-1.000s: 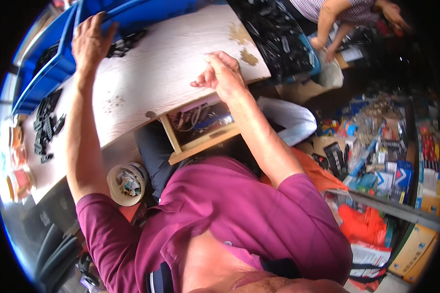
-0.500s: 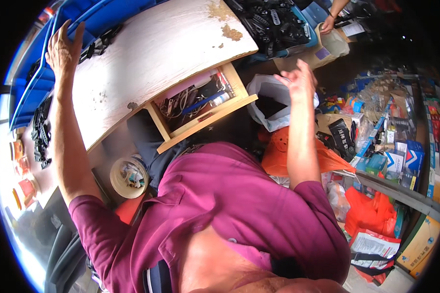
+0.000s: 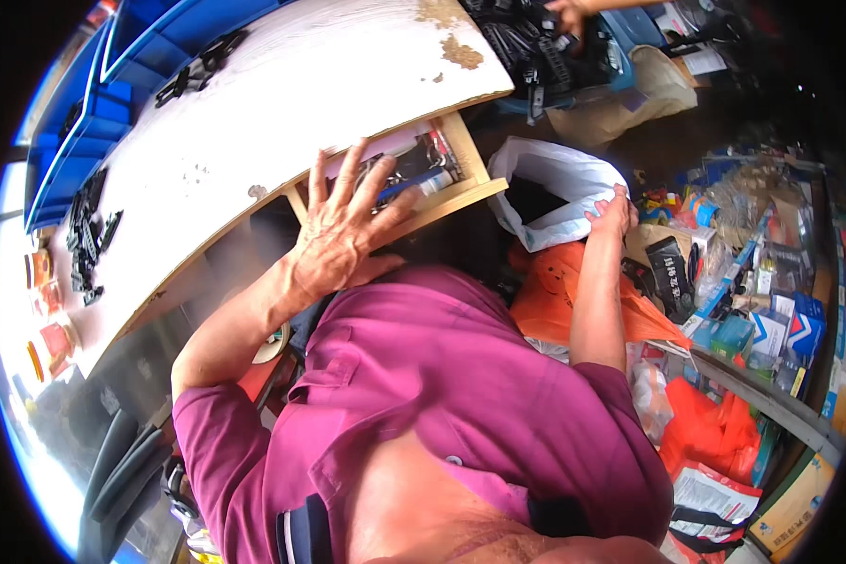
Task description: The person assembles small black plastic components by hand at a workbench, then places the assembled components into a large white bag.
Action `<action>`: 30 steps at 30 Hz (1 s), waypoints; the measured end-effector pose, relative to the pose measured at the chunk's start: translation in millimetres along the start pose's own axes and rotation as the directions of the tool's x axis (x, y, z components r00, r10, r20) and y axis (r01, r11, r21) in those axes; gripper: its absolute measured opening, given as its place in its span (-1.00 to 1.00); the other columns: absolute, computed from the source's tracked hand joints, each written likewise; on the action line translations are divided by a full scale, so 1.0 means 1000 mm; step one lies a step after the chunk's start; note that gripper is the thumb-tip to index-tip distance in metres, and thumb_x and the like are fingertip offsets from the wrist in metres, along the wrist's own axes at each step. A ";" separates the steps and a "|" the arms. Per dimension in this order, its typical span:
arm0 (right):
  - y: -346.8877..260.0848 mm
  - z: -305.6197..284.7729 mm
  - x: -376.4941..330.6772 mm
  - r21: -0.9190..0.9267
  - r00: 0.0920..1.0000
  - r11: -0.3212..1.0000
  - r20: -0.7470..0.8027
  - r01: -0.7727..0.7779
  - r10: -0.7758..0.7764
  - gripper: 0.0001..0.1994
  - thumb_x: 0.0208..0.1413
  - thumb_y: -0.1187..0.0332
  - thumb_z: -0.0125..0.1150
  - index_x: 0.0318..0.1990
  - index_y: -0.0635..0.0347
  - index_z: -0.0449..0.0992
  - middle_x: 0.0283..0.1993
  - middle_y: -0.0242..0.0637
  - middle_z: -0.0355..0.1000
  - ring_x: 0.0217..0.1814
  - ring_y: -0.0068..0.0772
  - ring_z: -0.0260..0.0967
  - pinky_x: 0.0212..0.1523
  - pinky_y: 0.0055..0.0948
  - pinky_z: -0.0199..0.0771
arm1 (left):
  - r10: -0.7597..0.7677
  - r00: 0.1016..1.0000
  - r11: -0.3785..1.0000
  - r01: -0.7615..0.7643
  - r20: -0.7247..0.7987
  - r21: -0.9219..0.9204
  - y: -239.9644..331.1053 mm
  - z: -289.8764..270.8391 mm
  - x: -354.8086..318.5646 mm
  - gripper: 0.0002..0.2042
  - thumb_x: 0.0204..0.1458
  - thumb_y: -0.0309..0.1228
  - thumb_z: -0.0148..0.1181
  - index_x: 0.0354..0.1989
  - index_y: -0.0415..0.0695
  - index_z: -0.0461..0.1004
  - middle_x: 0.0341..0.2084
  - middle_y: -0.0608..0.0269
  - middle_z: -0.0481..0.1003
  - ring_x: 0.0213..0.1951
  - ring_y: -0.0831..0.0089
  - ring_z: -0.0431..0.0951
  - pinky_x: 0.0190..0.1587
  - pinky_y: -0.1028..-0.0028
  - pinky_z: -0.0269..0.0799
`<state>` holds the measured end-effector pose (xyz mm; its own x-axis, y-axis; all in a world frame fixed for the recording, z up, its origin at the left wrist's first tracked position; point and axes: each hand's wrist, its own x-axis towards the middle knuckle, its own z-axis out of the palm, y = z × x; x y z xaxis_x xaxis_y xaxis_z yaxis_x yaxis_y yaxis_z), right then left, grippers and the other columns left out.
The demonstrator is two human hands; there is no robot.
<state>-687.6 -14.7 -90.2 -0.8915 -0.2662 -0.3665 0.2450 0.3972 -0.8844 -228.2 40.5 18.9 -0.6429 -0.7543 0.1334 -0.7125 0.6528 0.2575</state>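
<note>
- Pale wooden drawer (image 3: 462,199): out from the near edge of the long white tabletop (image 3: 282,94), partly under the bare left hand (image 3: 343,230).
- White plastic bag (image 3: 573,171): right of the drawer, rim in the bare right hand (image 3: 614,214).
- Crumpled orange plastic bag (image 3: 556,293): just before the white bag.
- Blue plastic bins (image 3: 160,54): along the tabletop's far left.
- Small black plastic parts (image 3: 200,70): on the tabletop, beside the bins.

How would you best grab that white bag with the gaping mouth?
Probably pinch the white bag by its rim, coming from the person's right, where the right hand is at its edge: the open mouth leaves a thin-looking wall that can be reached from both faces.
</note>
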 end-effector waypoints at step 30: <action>0.069 -0.002 0.050 -0.047 0.994 0.999 -0.113 0.010 -0.015 -0.62 -0.03 0.24 0.18 -0.15 0.40 0.54 -0.13 -0.10 0.53 -0.12 -0.25 0.43 -0.07 -0.25 0.42 | -0.264 0.915 0.898 0.349 -0.306 0.269 -0.037 0.018 0.030 -0.35 -0.17 -0.30 0.35 0.22 0.03 0.33 0.21 0.19 0.30 0.26 0.15 0.24 0.22 0.12 0.14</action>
<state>-716.2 0.9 -169.7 -0.9324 -0.1717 -0.3181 0.2180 0.4349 -0.8737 -225.9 -5.3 -4.2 -0.3139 -0.8839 0.3466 -0.9396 0.3417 0.0207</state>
